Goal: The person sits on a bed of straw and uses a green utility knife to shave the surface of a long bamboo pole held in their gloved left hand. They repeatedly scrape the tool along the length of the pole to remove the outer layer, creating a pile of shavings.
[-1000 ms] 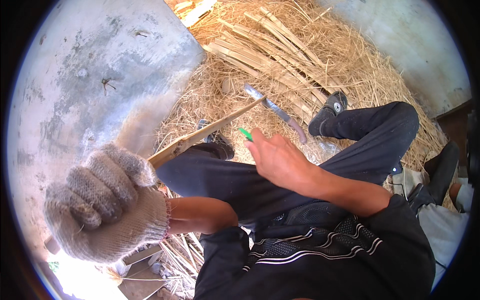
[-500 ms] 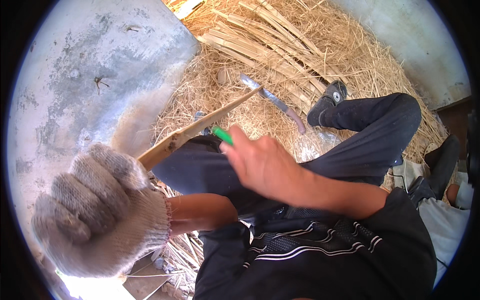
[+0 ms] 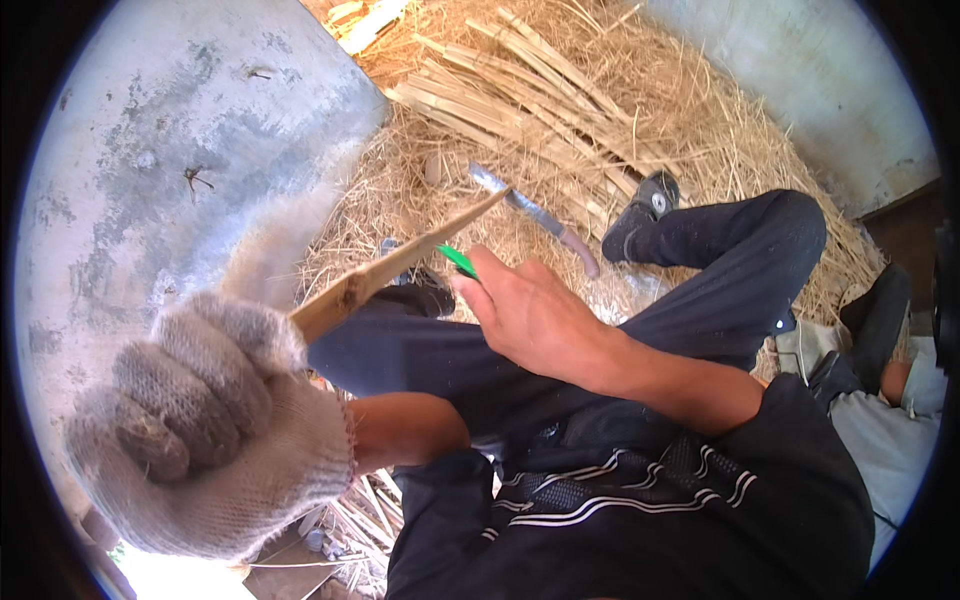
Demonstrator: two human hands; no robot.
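My left hand (image 3: 205, 430), in a greyish knitted work glove, is closed around the lower end of a bamboo strip (image 3: 350, 288). The strip slants up and to the right, ending in a narrow tip, with a dark node along its length. In my bare right hand (image 3: 540, 315) is a slim green tool (image 3: 457, 260), pinched between thumb and fingers. Its front end lies at the strip's right edge, about midway along; whether it touches cannot be told. A large knife (image 3: 535, 213) with a brownish handle lies on the shavings beyond the strip's tip.
Split bamboo strips (image 3: 510, 105) lie piled on straw-like shavings (image 3: 720, 130) ahead. A pale, stained slab (image 3: 180, 130) fills the left side. My bent leg (image 3: 720, 260) in dark trousers stretches across the right. Another person's grey-clad leg (image 3: 885, 445) shows at far right.
My right hand has moved slightly up, and the green tool now points more toward the strip. My left hand still grips the strip. The whole view has shifted a little.
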